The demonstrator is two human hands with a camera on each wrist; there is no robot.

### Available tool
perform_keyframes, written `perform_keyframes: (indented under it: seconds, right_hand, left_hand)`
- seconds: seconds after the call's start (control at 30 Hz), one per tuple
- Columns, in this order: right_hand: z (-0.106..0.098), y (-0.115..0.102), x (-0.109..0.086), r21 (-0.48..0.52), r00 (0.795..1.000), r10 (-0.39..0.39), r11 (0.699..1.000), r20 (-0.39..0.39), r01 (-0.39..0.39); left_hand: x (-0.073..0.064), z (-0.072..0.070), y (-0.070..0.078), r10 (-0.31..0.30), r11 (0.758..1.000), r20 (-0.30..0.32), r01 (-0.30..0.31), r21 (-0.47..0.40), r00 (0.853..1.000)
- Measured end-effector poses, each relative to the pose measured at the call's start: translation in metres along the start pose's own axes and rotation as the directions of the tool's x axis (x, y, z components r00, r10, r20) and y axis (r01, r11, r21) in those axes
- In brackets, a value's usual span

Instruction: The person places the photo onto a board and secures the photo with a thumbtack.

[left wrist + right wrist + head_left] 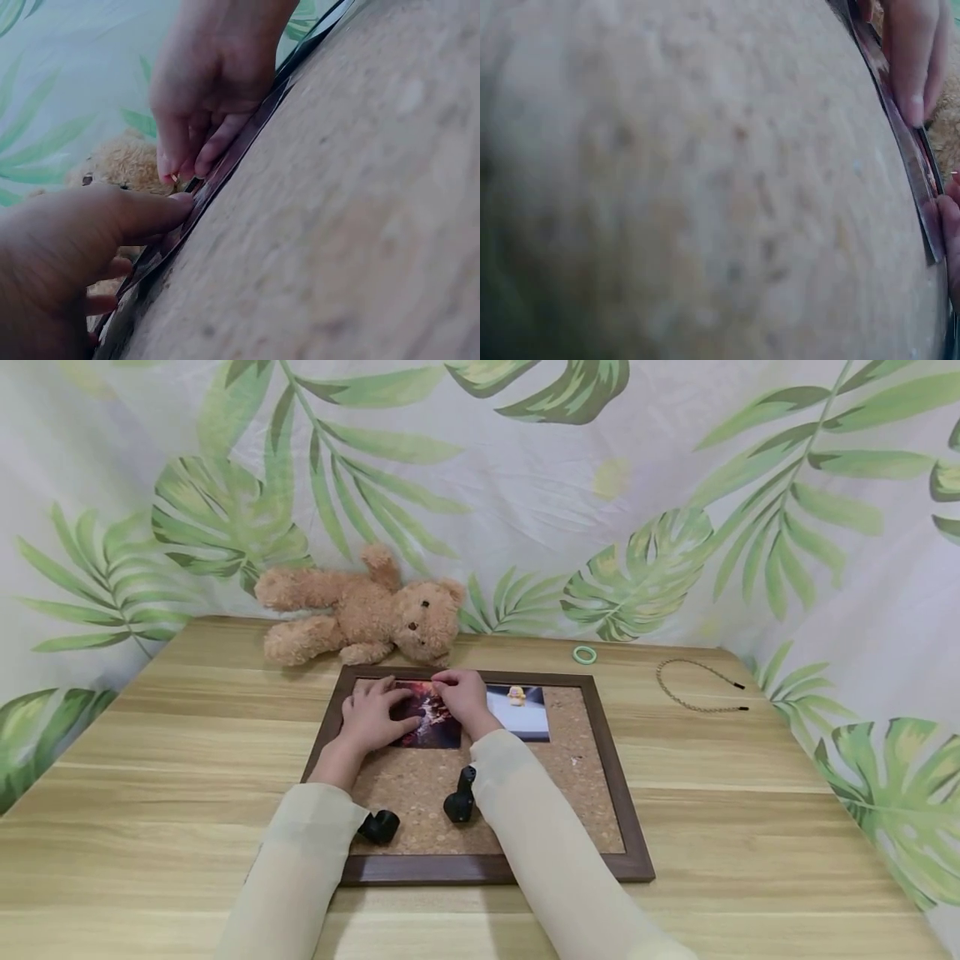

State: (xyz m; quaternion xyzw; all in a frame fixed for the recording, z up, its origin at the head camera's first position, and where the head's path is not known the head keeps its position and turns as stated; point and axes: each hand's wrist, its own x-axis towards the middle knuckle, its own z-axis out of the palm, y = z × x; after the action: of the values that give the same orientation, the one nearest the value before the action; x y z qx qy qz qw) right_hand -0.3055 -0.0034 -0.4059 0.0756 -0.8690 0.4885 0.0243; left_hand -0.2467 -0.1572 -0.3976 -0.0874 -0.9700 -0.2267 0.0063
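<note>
A dark photo with a reddish top [435, 727] lies on the cork board [420, 785], in the upper left of its brown frame. My left hand [371, 717] rests over the photo's left side with fingers spread, the thumb pressing its face. At the photo's top edge, my right hand [463, 697] pinches a tiny gold-coloured push pin [175, 178], mostly hidden by the fingertips. Both hands come close together in the left wrist view. In the right wrist view, the left hand's fingers [919, 67] press along the photo [911, 161].
A second photo with a yellow figure [517, 718] lies right of the first. Behind the frame a brown teddy bear [367, 614] lies on its side. A green ring [584, 655] and a braided headband [678, 695] are on the wooden table [750, 835]. Black wrist cameras hang over the cork.
</note>
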Motion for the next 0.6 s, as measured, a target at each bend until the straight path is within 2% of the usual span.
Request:
perform_keyframes:
  seconds: [0.17, 0.2, 0.4, 0.6]
  right_hand:
    - [0.003, 0.000, 0.003, -0.114, 1.000, -0.001, 0.993, 0.008, 0.002]
    - [0.001, -0.005, 0.000, -0.148, 0.999, 0.035, 0.988, 0.016, -0.032]
    - [0.001, -0.013, -0.004, -0.255, 0.998, 0.049, 0.966, 0.025, -0.041]
    - [0.001, -0.014, -0.005, -0.302, 0.998, 0.053, 0.953, 0.041, -0.038]
  left_hand:
    - [-0.002, -0.001, 0.002, 0.034, 0.999, 0.134, -0.036, 0.010, 0.990]
    - [-0.002, -0.001, 0.003, 0.034, 0.999, 0.148, -0.036, 0.013, 0.988]
    - [-0.005, -0.003, 0.005, 0.033, 0.999, 0.178, -0.039, 0.028, 0.983]
    - [-0.005, -0.003, 0.005, 0.025, 0.999, 0.198, -0.033, 0.042, 0.980]
